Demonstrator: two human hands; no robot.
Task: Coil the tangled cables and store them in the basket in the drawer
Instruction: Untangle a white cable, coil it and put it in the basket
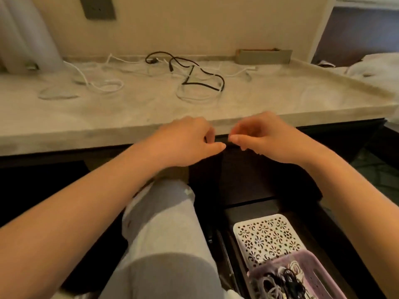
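The left hand (190, 141) and the right hand (266, 139) are raised side by side just in front of the marble countertop's (108, 117) front edge, near its middle. Their thumbs point at each other and almost meet. On both, the fingers are curled in toward the thumb as in a pinch. A dark sliver shows by the left fingers, but against the dark cabinet front I cannot tell whether either hand has hold of anything.

Beyond the hands, the loose cables lie uncoiled on the countertop. A black cable (200, 86) snakes from the middle toward the back, crossing a white cable (197, 101) looped nearer the front edge. More white cables (86, 79) sprawl over the countertop's left part, reaching the pale curtain (28, 33) at its back left corner. A grey box (263, 56) sits at the countertop's back right against the wall, and a grey socket plate (97, 7) is on the wall above its back left.

Below the countertop, on the person's side, the open drawer (244, 212) stands pulled out at the right. A white perforated tray (267, 238) lies in it. Farther out from the countertop, a lilac basket (321, 275) overlaps the tray's end and holds coiled black and white cables (287, 277). The person's leg in grey trousers (166, 234) is left of the drawer.
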